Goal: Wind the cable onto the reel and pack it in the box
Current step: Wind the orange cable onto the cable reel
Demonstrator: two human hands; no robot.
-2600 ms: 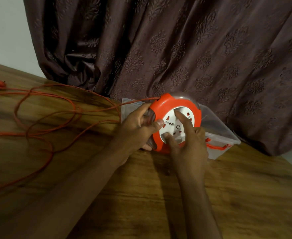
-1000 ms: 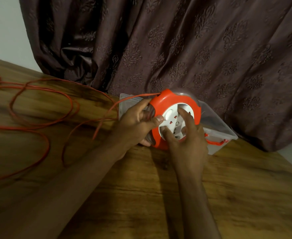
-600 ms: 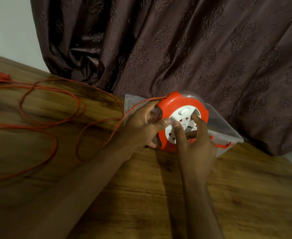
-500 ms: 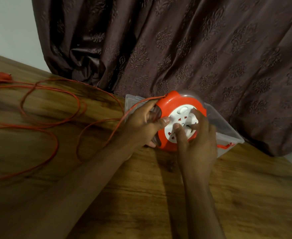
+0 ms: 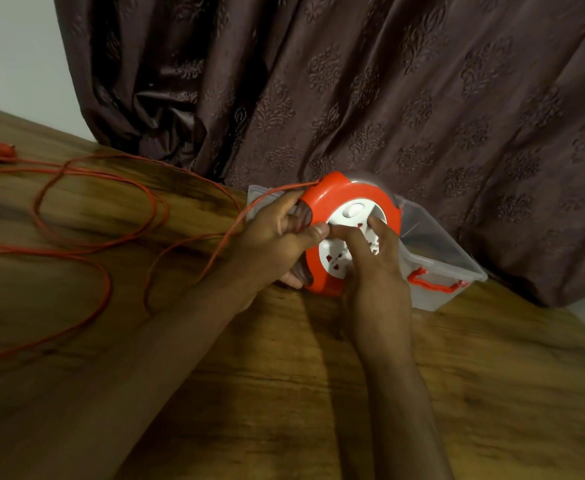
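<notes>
Under my right hand's [image 5: 374,268] fingertips [image 5: 344,233] sits the reel's white socket face [image 5: 332,258], fingers curled onto it as if to turn it. My left hand [image 5: 273,244] grips the orange reel [image 5: 350,192] by its near rim, holding it upright. Loose cable [image 5: 87,251] trails away left of those fingers across the table [image 5: 284,393]; much seems unwound. Behind the reel waits the box [image 5: 436,251].

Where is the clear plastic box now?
In the head view, the clear plastic box sits on the wooden table, right of centre, behind the orange reel, against the curtain.
</notes>
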